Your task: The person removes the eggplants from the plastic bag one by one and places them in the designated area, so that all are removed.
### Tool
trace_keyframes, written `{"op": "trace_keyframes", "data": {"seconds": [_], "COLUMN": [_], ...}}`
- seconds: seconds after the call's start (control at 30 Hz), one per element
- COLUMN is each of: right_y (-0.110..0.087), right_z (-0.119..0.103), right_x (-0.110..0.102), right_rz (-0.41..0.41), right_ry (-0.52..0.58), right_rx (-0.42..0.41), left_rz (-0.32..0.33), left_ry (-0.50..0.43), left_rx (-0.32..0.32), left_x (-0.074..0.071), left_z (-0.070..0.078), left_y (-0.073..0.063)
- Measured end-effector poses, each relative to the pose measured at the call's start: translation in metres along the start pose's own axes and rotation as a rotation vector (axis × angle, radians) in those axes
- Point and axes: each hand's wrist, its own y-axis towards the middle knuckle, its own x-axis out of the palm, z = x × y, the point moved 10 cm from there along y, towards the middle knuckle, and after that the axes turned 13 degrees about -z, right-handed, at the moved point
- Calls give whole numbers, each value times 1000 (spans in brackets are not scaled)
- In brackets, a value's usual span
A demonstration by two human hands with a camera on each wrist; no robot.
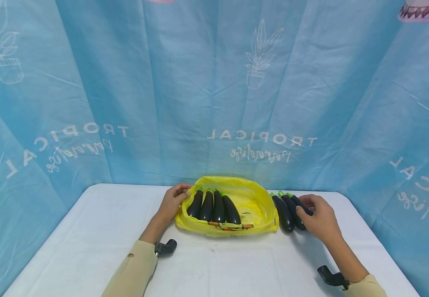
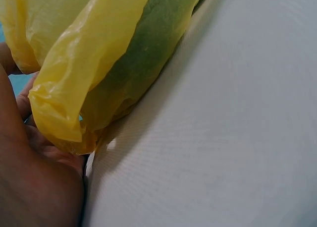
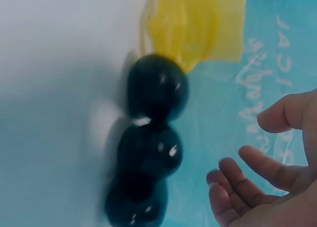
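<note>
A yellow plastic bag point(image 1: 262, 227) lies on the table with its mouth spread wide. Several eggplants point(image 1: 219, 208) lie side by side in its left part, stems toward the back. My left hand point(image 1: 173, 202) holds the bag's left end; in the left wrist view, the yellow film point(image 2: 59, 103) runs in among that hand's fingers. Just right of the bag are three more eggplants point(image 3: 157, 88). My right hand point(image 1: 318, 216) hovers beside the rightmost one, thumb and fingers spread apart. Between them, in the right wrist view, there is nothing.
A white cloth point(image 1: 214, 264) covers the table. Close behind its far edge hangs a blue printed curtain point(image 1: 184, 103), which also comes round both sides. Each wrist carries a black camera mount point(image 1: 166, 247) just above the tabletop.
</note>
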Motion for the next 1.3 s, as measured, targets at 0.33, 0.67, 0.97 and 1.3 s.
{"op": "trace_keyframes", "data": {"seconds": [0.33, 0.67, 0.97, 1.3], "right_y": [0, 2, 4, 7], "right_z": [-25, -49, -72, -92], "right_x": [8, 15, 27, 42], "right_rz": [-41, -30, -46, -78], "right_ry": [31, 48, 62, 110], "right_rx": [-39, -110, -157, -208], "left_rz": [-21, -13, -20, -28], "left_ry": [-9, -9, -8, -2], "left_rx": [17, 10, 20, 10], "left_x": [0, -1, 0, 0], "left_z": [4, 5, 3, -2], "left_y": [-1, -2, 0, 3]}}
